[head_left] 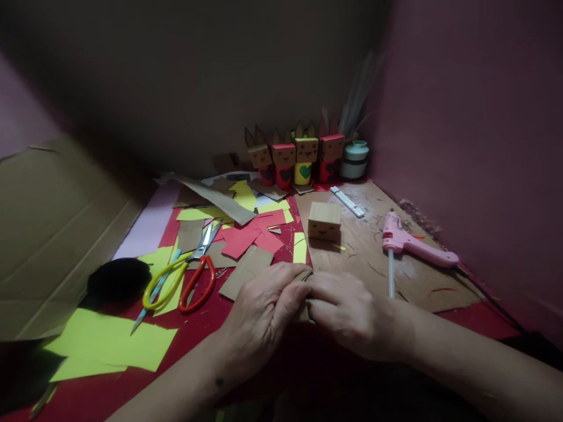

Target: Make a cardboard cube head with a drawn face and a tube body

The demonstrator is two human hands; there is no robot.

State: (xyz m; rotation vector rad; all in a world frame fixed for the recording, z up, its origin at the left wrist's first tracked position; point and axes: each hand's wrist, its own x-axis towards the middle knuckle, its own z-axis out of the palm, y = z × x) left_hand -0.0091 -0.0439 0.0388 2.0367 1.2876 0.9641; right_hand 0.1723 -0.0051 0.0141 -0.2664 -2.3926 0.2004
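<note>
Both hands meet at the near side of the table, closed around a small piece of cardboard [303, 275]. My left hand [266, 308] pinches it from the left, and my right hand [352, 310] grips it from the right. Most of the piece is hidden by my fingers. Just beyond them stands a small cardboard box [324, 221] with a face drawn on its front. A flat cardboard piece [247, 271] lies beside my left hand. Scissors [200, 261] with one yellow and one red handle rest open to the left.
A pink glue gun [411, 243] lies on a cardboard sheet [440, 287] at right, near white sticks [347, 202]. Several box-headed figures [305, 155] stand at the back beside a pale green jar [354, 159]. Yellow paper [114, 340], red paper [241, 237] and a black round object [118, 278] lie left.
</note>
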